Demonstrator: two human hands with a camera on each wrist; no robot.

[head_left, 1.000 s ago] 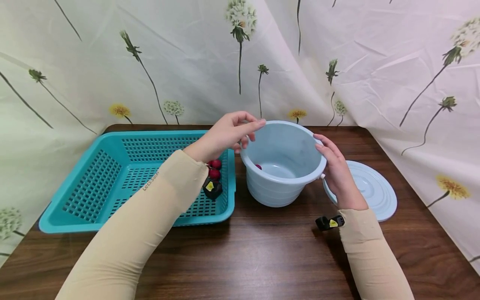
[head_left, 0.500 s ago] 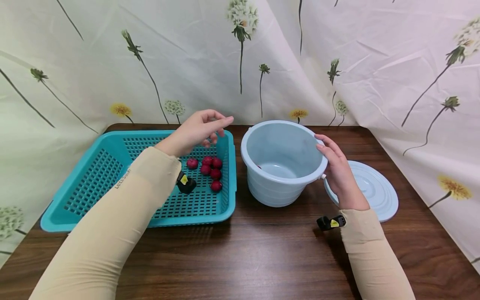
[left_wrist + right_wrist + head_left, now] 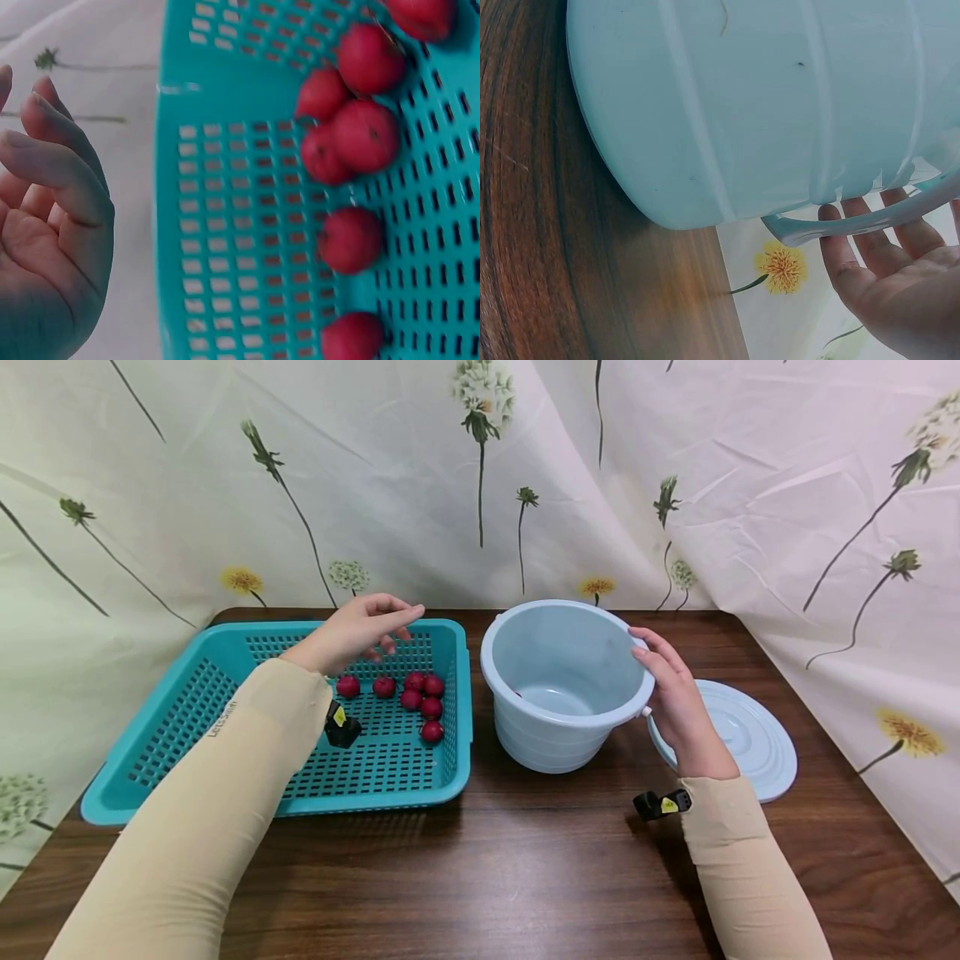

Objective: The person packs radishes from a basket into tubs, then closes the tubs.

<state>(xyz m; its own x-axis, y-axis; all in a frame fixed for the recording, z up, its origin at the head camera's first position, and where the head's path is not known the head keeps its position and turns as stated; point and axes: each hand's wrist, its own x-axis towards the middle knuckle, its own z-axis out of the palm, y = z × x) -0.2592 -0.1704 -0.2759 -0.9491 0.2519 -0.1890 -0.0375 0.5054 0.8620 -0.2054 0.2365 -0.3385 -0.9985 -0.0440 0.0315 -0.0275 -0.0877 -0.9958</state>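
Observation:
My left hand [image 3: 356, 631] hovers over the back part of the turquoise plastic basket [image 3: 442, 789], its fingers loosely bent and holding nothing. Several round, dark red fruits [image 3: 410, 699] lie in the basket's right half; the left wrist view shows such fruits [image 3: 365, 136] close up, their exact kind unclear. To the right stands a light blue bucket [image 3: 551, 747], upright. My right hand [image 3: 675, 702] holds its right rim, and in the right wrist view the fingers [image 3: 885, 251] touch the outer wall by the bail handle [image 3: 855, 223]. Only a sliver of red shows inside the bucket.
A light blue round lid [image 3: 750, 739] lies flat on the brown wooden table [image 3: 517, 877], partly behind my right hand. White cloth [image 3: 420, 485] printed with dandelions hangs behind and at the sides of the table.
My left hand has moved left from the bucket's rim to above the basket, uncovering more of the red fruits. The right hand stays on the bucket's rim.

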